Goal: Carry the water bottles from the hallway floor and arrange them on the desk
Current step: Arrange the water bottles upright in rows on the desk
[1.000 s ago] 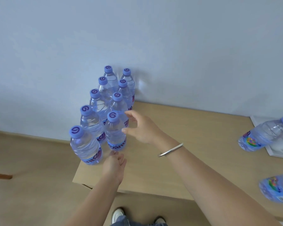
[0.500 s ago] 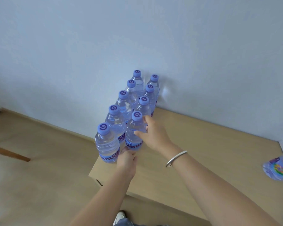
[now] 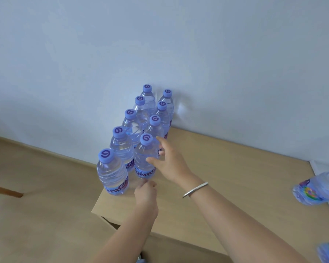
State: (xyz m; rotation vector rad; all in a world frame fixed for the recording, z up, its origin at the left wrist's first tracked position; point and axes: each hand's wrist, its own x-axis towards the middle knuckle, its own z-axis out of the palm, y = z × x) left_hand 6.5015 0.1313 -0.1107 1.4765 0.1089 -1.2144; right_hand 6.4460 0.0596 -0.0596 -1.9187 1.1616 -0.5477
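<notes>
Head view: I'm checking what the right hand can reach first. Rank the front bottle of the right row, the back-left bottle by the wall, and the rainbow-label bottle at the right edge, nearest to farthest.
From the right hand:
1. Front right-row bottle, at its fingertips.
2. Back-left bottle, by the wall.
3. Rainbow-label bottle, lying far right.

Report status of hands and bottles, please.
Left hand open, empty, at desk edge. Right hand open beside front bottle. Nine bottles upright in two rows. Nothing blocking.

Clear bottles (image 3: 112, 173) with purple swirl-marked caps (image 3: 106, 155), tan desk (image 3: 226, 168), silver bracelet (image 3: 195, 189)
</notes>
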